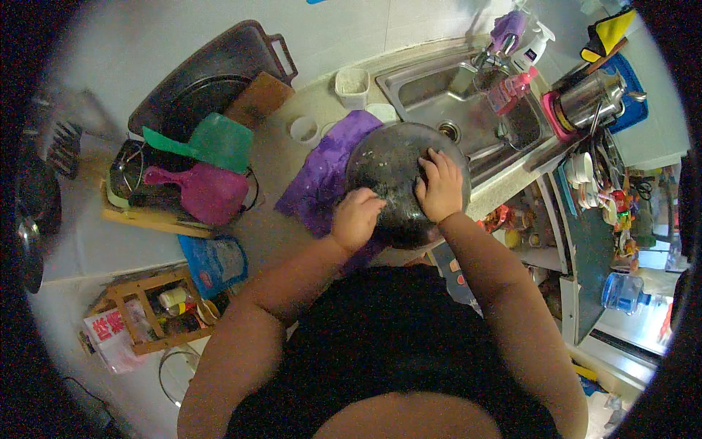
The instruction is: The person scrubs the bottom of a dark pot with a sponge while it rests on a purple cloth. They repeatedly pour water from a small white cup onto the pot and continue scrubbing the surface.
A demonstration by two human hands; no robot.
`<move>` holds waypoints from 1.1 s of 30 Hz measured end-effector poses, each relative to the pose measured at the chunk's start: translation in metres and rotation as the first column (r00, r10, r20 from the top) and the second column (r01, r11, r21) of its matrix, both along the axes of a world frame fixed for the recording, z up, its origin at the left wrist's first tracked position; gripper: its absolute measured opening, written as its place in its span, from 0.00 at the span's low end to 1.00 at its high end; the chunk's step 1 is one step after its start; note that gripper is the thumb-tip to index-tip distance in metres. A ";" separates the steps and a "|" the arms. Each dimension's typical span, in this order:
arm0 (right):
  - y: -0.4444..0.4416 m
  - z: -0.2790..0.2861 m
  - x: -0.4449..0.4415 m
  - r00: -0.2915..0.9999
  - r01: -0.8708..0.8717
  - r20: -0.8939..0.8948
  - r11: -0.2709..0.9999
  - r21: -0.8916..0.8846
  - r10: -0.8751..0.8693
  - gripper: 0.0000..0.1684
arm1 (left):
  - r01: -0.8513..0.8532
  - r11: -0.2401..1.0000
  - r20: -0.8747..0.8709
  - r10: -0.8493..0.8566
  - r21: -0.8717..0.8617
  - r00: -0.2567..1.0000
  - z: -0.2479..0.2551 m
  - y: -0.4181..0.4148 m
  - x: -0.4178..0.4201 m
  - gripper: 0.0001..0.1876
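A large round dark metal pan or wok [406, 170], its blackened underside seemingly up, rests between the counter and the sink's near edge. Part of a purple cloth [329, 164] lies beside and partly under it. My left hand [356, 219] is at the pan's left side, fingers curled; whether it grips anything is hidden. My right hand [440, 186] lies on the dark surface at the right, fingers spread and bent. Past the pan is a stainless steel sink [428, 93] with its drain showing.
Left on the counter are a green cutting board [225, 142], a magenta one [214, 192] and a dark roasting tray [192, 82]. Behind stands a white container [352, 88]. A pink soap bottle [510, 93] and a steel pot [589, 101] stand at the right.
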State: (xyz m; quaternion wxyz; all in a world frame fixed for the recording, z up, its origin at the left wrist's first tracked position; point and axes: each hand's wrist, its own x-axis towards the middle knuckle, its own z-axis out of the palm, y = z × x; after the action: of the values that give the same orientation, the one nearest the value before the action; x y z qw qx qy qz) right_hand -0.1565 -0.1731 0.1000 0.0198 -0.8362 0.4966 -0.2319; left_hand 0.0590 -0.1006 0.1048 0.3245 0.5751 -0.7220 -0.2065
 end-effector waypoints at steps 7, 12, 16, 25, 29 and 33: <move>-0.001 -0.001 -0.001 1.000 -0.002 0.010 1.000 0.008 0.002 0.27 | -0.152 0.988 -0.081 0.151 -0.009 0.985 -0.021 0.001 0.016 0.10; -0.001 0.001 -0.001 1.000 0.006 0.005 0.998 0.058 -0.006 0.27 | -0.229 0.973 -0.191 0.227 0.010 0.955 -0.015 -0.041 0.034 0.14; 0.000 0.001 -0.001 1.000 0.010 0.015 0.999 0.052 -0.011 0.27 | -0.136 0.989 -0.221 0.122 -0.053 0.968 -0.019 -0.083 0.041 0.16; 0.001 0.001 0.000 1.000 0.018 0.024 0.998 0.064 -0.020 0.27 | -0.039 0.996 -0.018 0.038 -0.079 0.999 -0.031 0.015 0.009 0.18; 0.000 0.000 0.000 1.000 0.013 0.026 0.998 0.059 -0.015 0.27 | -0.092 0.970 -0.090 0.074 -0.223 0.993 -0.027 0.018 0.007 0.14; 0.001 0.000 0.000 1.000 0.004 0.029 1.000 0.024 -0.005 0.26 | -0.332 0.943 -0.142 0.326 -0.021 0.935 -0.029 -0.051 0.024 0.12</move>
State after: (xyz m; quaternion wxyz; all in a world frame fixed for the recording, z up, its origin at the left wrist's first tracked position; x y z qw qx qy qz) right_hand -0.1569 -0.1726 0.1003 0.0364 -0.8314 0.5008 -0.2379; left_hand 0.0831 -0.1513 0.0762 0.4158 0.6647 -0.5964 -0.1719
